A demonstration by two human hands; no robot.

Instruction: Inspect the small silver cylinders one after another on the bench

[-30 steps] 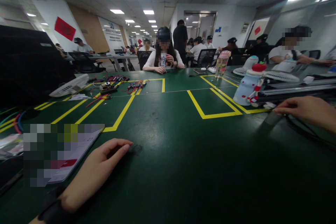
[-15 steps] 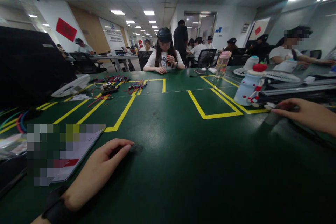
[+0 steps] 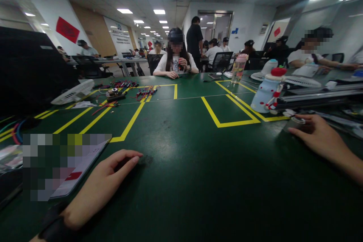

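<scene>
Dark green work surface (image 3: 184, 181) carries all the components listed below; yellow tape (image 3: 238, 124) marks bays on its far half.

Right hand (image 3: 317, 132): positioned near the right edge of my view. My thumb lies on the near side of a small clear container (image 3: 292, 125) and my forefinger on its far side, so the container is gripped between them. Its rim shows at the top; its base is partly obscured. It is located at the right of the work surface, just beyond the end of the tape.

Left hand (image 3: 113, 172): resting low on the work surface, palm side down, fingers loosely curved, with a gap between my thumb and forefinger. Black band (image 3: 53, 223) is fitted at the wrist. Flat tablet-like panel (image 3: 92, 159) lies just beside this hand, partly pixelated.

Adjacent items: pale blue bottle (image 3: 261, 96) with a red top, upright, near my right hand; long metal rails (image 3: 320, 97) behind that hand; bundled wires (image 3: 146, 92) at far left of centre; pink-lidded bottle (image 3: 238, 69), upright, farther back. One co-worker (image 3: 176, 62) sits opposite.
</scene>
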